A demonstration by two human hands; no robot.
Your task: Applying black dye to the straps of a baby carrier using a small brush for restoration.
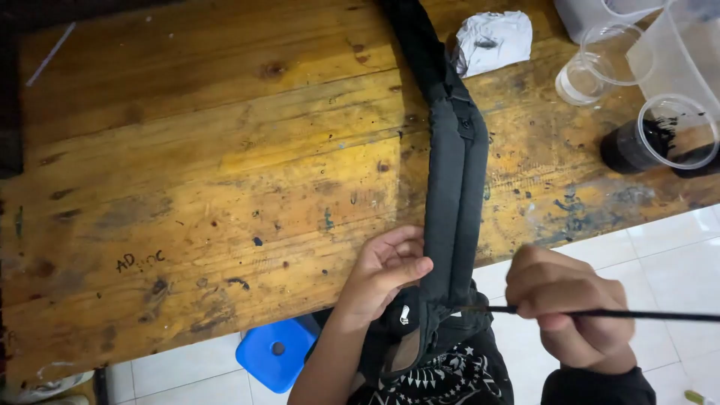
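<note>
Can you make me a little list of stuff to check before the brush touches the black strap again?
1. Left hand gripping the black strap: ok.
2. Right hand holding the thin brush: ok.
3. Brush tip at the strap's lower end: ok.
4. Paint on the tip: cannot tell.
5. Cup of black paint upright on the wooden table: ok.
6. Crumpled white rag lying beside the strap: ok.

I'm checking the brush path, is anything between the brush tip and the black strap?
Nothing visible does. The right hand holds the thin brush with its tip right at the black strap, just beside the left hand gripping it at the wooden table edge.
</note>
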